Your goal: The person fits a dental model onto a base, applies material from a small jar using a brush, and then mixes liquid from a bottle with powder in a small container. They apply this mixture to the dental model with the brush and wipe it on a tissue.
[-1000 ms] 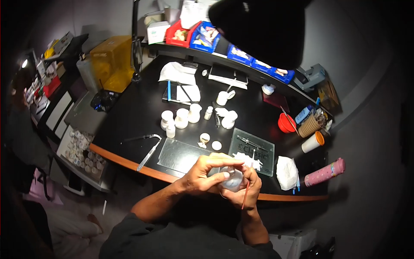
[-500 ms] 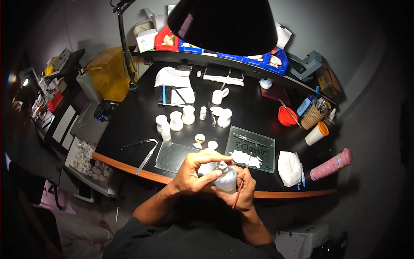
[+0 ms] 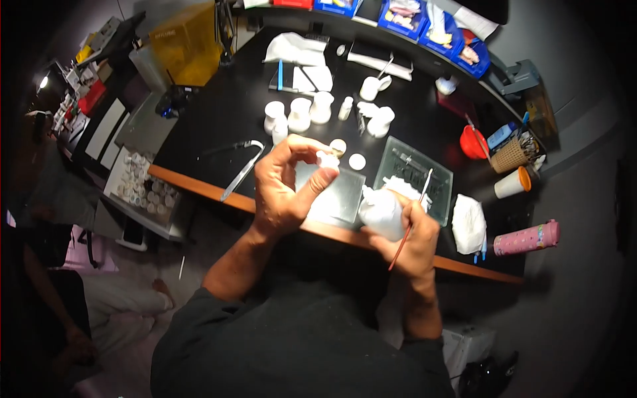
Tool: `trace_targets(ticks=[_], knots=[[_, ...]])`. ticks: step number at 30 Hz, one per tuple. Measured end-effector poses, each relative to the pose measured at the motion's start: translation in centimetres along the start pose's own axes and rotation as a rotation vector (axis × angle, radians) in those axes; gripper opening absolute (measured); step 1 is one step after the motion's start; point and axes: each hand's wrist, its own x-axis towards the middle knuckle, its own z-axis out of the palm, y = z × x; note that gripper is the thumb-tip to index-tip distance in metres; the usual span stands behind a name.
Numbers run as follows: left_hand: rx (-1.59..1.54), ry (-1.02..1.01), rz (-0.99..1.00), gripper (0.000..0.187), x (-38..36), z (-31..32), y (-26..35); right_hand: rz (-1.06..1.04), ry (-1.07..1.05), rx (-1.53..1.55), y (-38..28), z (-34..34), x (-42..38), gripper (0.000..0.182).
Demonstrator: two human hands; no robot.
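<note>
My left hand (image 3: 282, 186) pinches a small white cap-like piece (image 3: 328, 160) between thumb and forefinger; its exact shape is hard to make out. In my right hand (image 3: 415, 242) is a translucent white plastic bottle (image 3: 383, 211), tilted, with a narrow nozzle at its upper left. The same hand holds a thin brush (image 3: 401, 250) with a reddish handle, slanting up to the right past the fingers. Below and between the hands lies a clear glass plate (image 3: 344, 202). A small round jar (image 3: 338, 146) and a white round lid (image 3: 357, 161) are just beyond it.
Several white jars (image 3: 299, 115) stand farther back. A green-edged glass slab (image 3: 442, 174) bears crumpled white tissue. To the right are a folded cloth (image 3: 468, 224), a pink flask (image 3: 527, 237) and a red bowl (image 3: 474, 142). Tweezers (image 3: 243, 174) lie left. Another person sits at lower left.
The hands have moved apart: my left hand has come off the bottle's top with the small white piece, and my right hand has shifted right with bottle and brush. The view has tilted downward.
</note>
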Motion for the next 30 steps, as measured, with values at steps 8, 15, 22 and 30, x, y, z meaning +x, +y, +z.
trace_targets(ticks=[8, 15, 22, 30], knots=[[0.482, -0.029, -0.093, 0.017, -3.2, -4.2, -3.4, -0.156, -0.476, -0.583, -1.7, -2.1, 4.4, 0.057], [0.59, -0.104, -0.059, 0.019, -3.4, -4.6, -4.2, -0.243, -0.652, -0.79, -2.4, -0.8, 6.0, 0.037], [0.577, -0.1, -0.055, 0.017, -3.5, -4.8, -4.3, -0.216, -0.718, -0.815, -3.0, -0.5, 6.8, 0.037], [0.555, -0.096, -0.064, 0.017, -3.5, -4.9, -4.2, -0.141, -0.71, -0.732, -2.7, -0.8, 6.8, 0.041]])
